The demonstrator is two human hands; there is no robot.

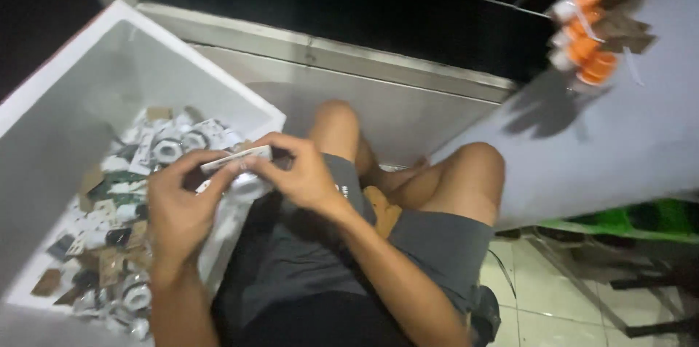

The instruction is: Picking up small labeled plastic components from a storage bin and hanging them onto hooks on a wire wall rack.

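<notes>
I see a big white box [87, 63] on my left, and it is full of small packs [120, 201] that are white, brown and dark, all in a loose heap. My left hand [175, 209] and right hand [306, 172] pinch one flat white pack [237, 160] together, just over the box's near wall. Up at the top right hangs a bunch of little orange and white packs [586, 52].
</notes>
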